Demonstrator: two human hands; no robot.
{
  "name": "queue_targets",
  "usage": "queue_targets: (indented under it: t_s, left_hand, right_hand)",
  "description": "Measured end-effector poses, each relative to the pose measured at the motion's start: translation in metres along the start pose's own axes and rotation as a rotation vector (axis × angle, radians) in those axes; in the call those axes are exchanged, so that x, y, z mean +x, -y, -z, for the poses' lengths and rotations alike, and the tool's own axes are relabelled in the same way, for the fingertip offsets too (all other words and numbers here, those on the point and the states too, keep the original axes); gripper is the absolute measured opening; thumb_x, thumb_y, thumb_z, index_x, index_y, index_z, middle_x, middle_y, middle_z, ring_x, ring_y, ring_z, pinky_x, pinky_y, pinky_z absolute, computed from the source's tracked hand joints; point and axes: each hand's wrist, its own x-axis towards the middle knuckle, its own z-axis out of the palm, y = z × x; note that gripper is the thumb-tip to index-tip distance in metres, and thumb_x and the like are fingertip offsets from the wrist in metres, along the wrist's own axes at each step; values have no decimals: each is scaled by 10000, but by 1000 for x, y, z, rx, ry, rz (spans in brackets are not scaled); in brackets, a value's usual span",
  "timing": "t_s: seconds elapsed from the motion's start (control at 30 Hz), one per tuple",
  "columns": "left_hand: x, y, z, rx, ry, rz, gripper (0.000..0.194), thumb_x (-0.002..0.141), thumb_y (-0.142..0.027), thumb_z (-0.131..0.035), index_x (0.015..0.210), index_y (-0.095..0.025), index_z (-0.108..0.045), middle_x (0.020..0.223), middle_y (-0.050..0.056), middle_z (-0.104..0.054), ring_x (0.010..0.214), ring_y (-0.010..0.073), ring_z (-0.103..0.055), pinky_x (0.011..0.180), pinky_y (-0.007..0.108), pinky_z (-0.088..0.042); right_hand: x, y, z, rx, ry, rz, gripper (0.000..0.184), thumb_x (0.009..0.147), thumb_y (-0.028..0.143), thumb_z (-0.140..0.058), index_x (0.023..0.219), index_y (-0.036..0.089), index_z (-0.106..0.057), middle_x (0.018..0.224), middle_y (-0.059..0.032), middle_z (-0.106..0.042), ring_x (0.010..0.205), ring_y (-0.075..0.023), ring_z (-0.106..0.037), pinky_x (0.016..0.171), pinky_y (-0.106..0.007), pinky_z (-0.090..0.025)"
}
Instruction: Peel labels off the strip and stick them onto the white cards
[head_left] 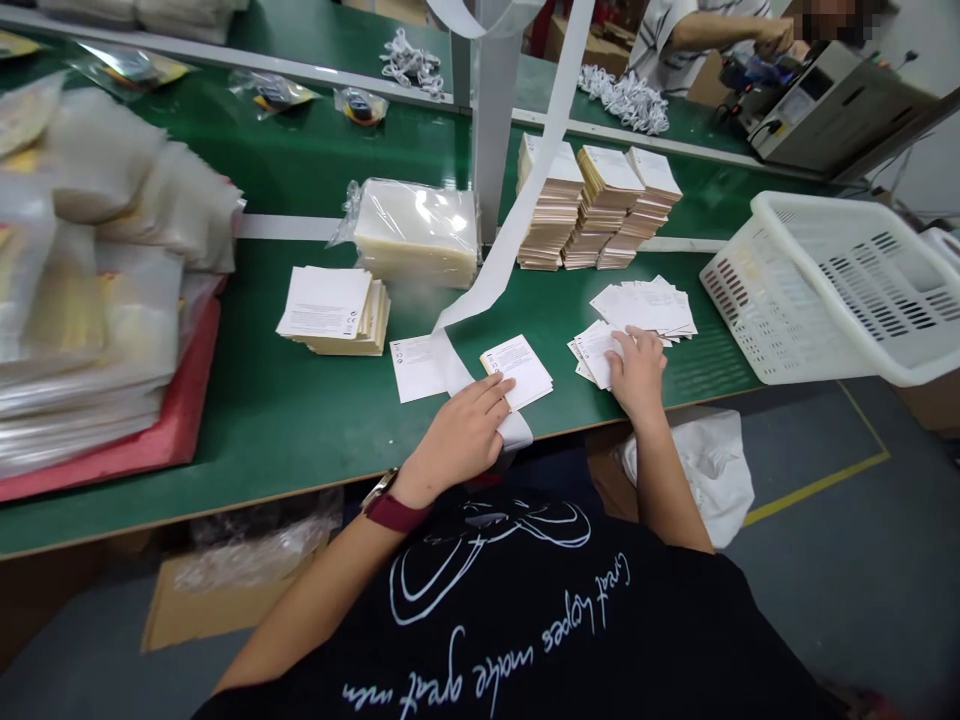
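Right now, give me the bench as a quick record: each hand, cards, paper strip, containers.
left hand: fingers on a small card stack
right hand: fingers on fanned cards
behind right hand: loose card pile
paper strip: slants down from above to the table
left of strip: squarer card stack, plastic-wrapped stack behind it
right of strip: three tall card stacks
containers: white basket far right; red tray far left, under clear bags

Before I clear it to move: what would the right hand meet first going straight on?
Beyond the cards under the right hand, likely the spread cards, though depth is hard to judge.
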Motion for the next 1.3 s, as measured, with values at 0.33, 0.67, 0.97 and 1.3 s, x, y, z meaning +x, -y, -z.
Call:
queue_targets:
  t_s: [0.33,0.67,0.97,1.3]
  left_hand:
    - [-1,0,0,19,26,20,213,733,-32,-539,893,-116,-651,1337,172,-597,1308,336,-516,1066,537,-496]
    - [-2,1,0,7,24,19,239,722,-28,-522,909,-112,-644,1340,180,-592,1322,339,-500,1059,550,-495]
    - [-2,0,5,61,30,24,319,702,-5,-482,944,-130,-649,1337,152,-606,1286,327,-537,1051,520,-504]
    - [-2,4,4,81,29,1,266,703,-11,-471,867,-147,-629,1329,152,-613,1286,333,-539,1045,521,-501]
  right_hand:
    - [-19,18,-3,-144,268,277,803,822,711,-533,1482,275,-393,1579,-185,-307,1427,-447,-274,1077,-653,-275]
    - [-24,9,8,-92,308,327,953,780,743,-562,1542,260,-257,1594,-188,-270,1454,-421,-245,1094,-613,-287]
    - [1,23,3,-89,393,386,736,868,676,-495,1497,309,-384,1610,-129,-264,1476,-414,-200,1152,-582,-226]
    - [-40,8,26,45,523,505,1044,690,707,-696,1546,327,-235,1641,-143,-159,1499,-414,-103,1149,-641,-146]
